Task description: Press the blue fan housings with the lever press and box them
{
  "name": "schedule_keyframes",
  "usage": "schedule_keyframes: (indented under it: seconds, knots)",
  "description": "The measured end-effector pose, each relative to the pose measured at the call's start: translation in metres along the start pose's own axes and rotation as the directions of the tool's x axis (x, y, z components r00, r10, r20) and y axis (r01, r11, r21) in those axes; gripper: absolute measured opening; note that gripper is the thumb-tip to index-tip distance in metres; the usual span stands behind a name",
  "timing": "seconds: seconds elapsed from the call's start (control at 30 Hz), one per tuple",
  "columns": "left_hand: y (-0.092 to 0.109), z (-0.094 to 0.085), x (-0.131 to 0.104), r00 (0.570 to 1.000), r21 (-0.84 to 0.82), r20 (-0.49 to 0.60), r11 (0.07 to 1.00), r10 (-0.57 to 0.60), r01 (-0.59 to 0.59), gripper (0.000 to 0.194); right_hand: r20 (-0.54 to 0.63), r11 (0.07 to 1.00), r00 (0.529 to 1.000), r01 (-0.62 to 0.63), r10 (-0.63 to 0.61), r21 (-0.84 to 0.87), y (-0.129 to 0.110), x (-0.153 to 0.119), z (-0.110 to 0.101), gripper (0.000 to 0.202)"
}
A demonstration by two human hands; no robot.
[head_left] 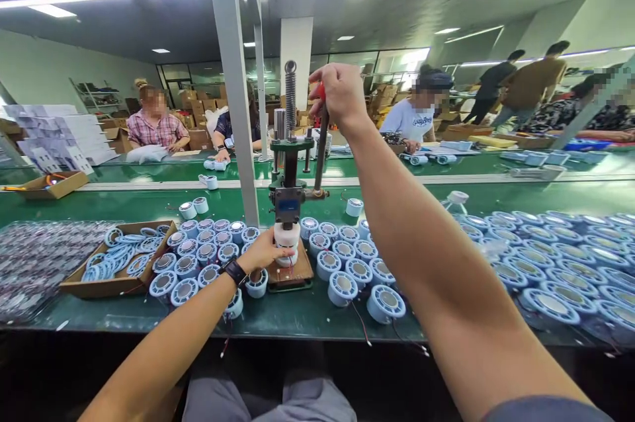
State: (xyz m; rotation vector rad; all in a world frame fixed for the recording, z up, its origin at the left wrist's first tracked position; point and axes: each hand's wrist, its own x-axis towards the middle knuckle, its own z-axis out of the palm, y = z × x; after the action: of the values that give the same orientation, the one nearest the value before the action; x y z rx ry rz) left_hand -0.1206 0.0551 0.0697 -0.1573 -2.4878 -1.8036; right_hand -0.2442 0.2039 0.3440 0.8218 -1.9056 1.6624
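A hand press [288,200] with a tall spring stands on a brown base plate [300,274] at the middle of the green bench. My right hand [338,92] is wrapped round the red-topped end of its lever [322,151], which points upward. Under the press head sits a white cylindrical part [286,237]. My left hand [266,251], with a dark band at the wrist, grips that part from the left, thumb across its front. Thin wires hang at the part's lower front. Blue round units [342,286] with silver centres stand close on both sides of the press.
A cardboard box [112,286] of blue rings lies left, beside clear-wrapped parts [34,270]. Many more blue units [550,306] fill the right side. A grey post [233,78] rises behind the bench. Several people sit or stand beyond the far belt.
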Motion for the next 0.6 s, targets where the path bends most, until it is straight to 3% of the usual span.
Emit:
schedule_keyframes:
  seconds: [0.1,0.17,0.27,0.33,0.37,0.4,0.43,0.5,0.53,0.6]
  knots:
    - [0.001,0.002,-0.004,1.0,0.013,-0.002,1.0,0.01,-0.01,0.062,0.011,0.999,1.0,-0.021,0.022,-0.037,-0.02,-0.008,-0.014,0.032]
    - [0.0,0.003,-0.008,1.0,0.016,-0.012,0.999,0.029,-0.029,0.075,0.019,0.997,0.999,0.046,-0.045,-0.058,-0.037,-0.042,-0.031,0.035]
    - [-0.002,0.004,-0.011,0.997,0.014,-0.038,0.997,0.071,-0.071,0.086,0.016,0.95,0.962,0.273,-0.273,-0.151,-0.039,-0.15,-0.05,0.033]
    - [-0.005,0.003,-0.011,0.994,0.007,-0.051,0.996,0.092,-0.092,0.085,-0.023,0.907,0.94,0.323,-0.342,-0.271,-0.016,-0.24,-0.052,0.035]
    - [-0.007,0.003,-0.011,0.994,0.002,-0.056,0.995,0.097,-0.097,0.085,-0.121,0.878,0.903,0.359,-0.413,-0.316,0.0,-0.281,-0.051,0.041]
    - [-0.008,0.003,-0.01,0.993,-0.004,-0.059,0.995,0.099,-0.1,0.084,-0.184,0.82,0.825,0.454,-0.535,-0.348,0.016,-0.313,-0.051,0.044]
    - [-0.01,0.003,-0.01,0.993,-0.011,-0.063,0.995,0.099,-0.1,0.084,-0.154,0.831,0.851,0.427,-0.503,-0.356,0.028,-0.334,-0.051,0.048]
    - [-0.012,0.003,-0.008,0.992,-0.022,-0.075,0.995,0.097,-0.099,0.083,-0.068,0.847,0.891,0.4,-0.449,-0.351,0.036,-0.341,-0.055,0.049]
    - [-0.012,0.004,-0.008,0.992,-0.028,-0.084,0.995,0.095,-0.098,0.083,-0.021,0.856,0.909,0.384,-0.416,-0.346,0.031,-0.326,-0.058,0.043]
    - [-0.011,0.006,-0.007,0.991,-0.043,-0.102,0.995,0.088,-0.093,0.081,-0.002,0.849,0.9,0.411,-0.436,-0.332,0.01,-0.269,-0.064,0.018]
